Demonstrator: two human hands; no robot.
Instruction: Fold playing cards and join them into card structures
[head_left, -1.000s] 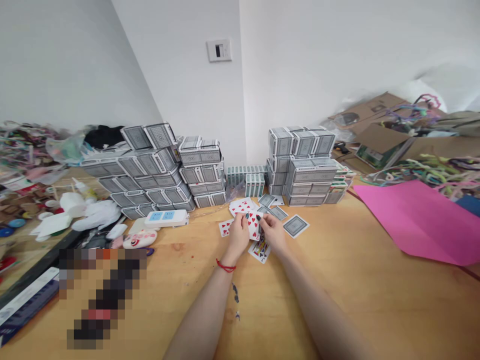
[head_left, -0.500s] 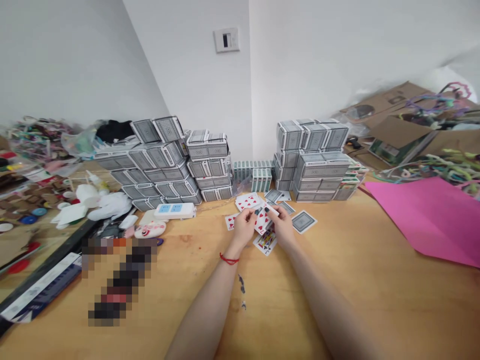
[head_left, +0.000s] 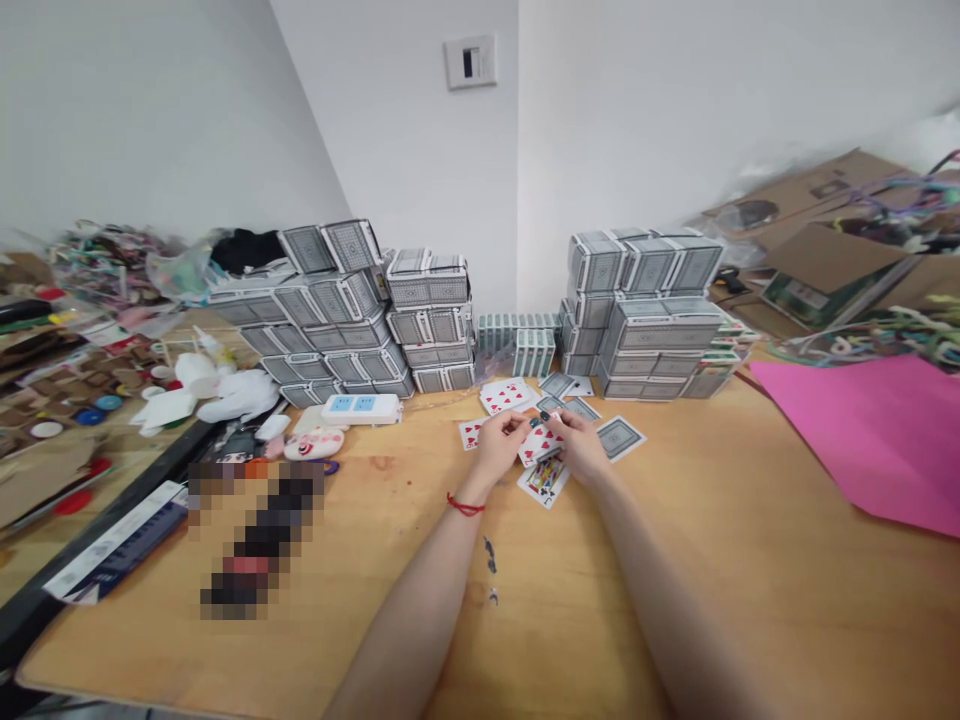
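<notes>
My left hand (head_left: 501,444) and my right hand (head_left: 583,452) meet over the wooden table (head_left: 720,560), and together they pinch a red hearts card (head_left: 541,444) by its edges. A face card (head_left: 545,480) lies face up on the table just below the held card. More loose cards are scattered behind my hands: a hearts card (head_left: 505,396) face up, another at the left (head_left: 469,434), and a face-down card (head_left: 621,437) to the right. A red string circles my left wrist.
Stacks of boxed card decks stand at the back left (head_left: 337,320) and back right (head_left: 645,315). A white power strip (head_left: 360,408) and white clutter lie at the left. A pink paper sheet (head_left: 877,440) and cardboard boxes (head_left: 817,260) fill the right.
The view has shifted, so everything sits further right and a bit higher in frame. My hands stay together on the hearts card, which has tilted lower toward the table.
</notes>
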